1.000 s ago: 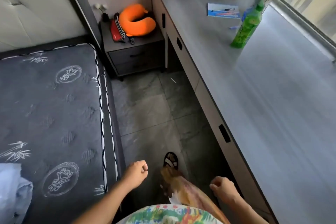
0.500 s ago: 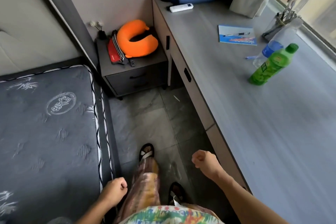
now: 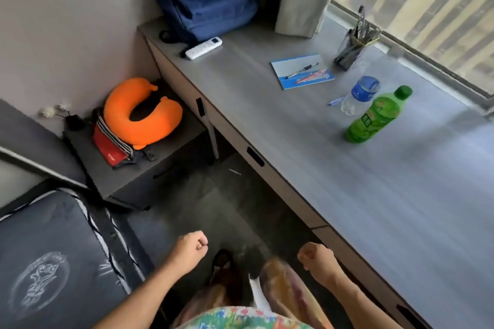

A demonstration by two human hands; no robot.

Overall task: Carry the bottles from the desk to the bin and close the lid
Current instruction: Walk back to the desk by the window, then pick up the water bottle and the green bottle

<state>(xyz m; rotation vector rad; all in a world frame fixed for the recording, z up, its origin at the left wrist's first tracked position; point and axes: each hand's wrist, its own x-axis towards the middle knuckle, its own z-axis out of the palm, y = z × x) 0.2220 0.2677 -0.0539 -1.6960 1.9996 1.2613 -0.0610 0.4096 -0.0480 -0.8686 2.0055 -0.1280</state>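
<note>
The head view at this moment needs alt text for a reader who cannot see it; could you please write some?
Two bottles, a green bottle and a clear bottle with a blue label, stand close together on a long grey desk by a window. The person's left hand and right hand are empty fists over the floor.

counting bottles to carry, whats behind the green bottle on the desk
Right behind the green bottle stands a clear bottle with a blue cap and label, beside a blue pen. The green bottle hides part of its base, so whether they touch cannot be told.
</note>
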